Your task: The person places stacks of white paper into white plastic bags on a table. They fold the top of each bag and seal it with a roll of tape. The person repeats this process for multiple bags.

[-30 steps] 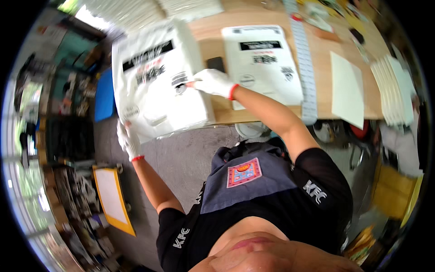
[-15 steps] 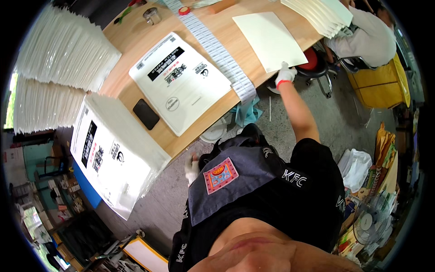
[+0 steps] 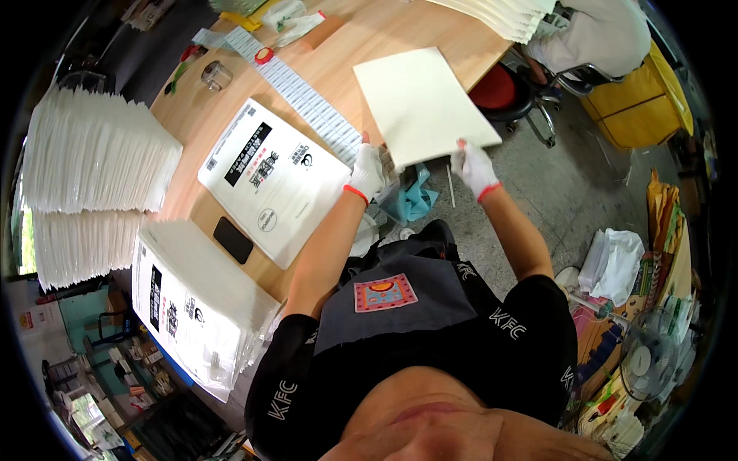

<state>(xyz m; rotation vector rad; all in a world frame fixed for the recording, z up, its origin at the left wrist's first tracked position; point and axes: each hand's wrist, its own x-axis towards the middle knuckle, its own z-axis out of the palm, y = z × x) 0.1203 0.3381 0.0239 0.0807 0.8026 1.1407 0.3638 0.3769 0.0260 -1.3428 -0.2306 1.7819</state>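
Note:
A cream rectangular sheet (image 3: 419,100) lies on the wooden table, its near edge jutting past the table edge. My right hand (image 3: 475,169), in a white glove with a red cuff, grips that near edge, thumb on top. My left hand (image 3: 367,173), gloved the same way, is at the near end of a long strip of labels (image 3: 300,92), left of the sheet. One bare fingertip there points away from me; the other fingers are partly hidden. Just left of this hand lies a flat pile of printed white bags (image 3: 269,184).
Tall white stacks (image 3: 92,154) and a printed white bundle (image 3: 200,300) stand at left, near a black phone (image 3: 233,240). A glass jar (image 3: 216,75) is farther back. Cream sheets (image 3: 500,15) fan out at far right, beside a seated person (image 3: 592,38) and a red-topped stool (image 3: 496,88).
My left hand has risen from beside my body to the label strip. My right hand now grips the cream sheet, which sits turned and closer to the strip. The view has shifted.

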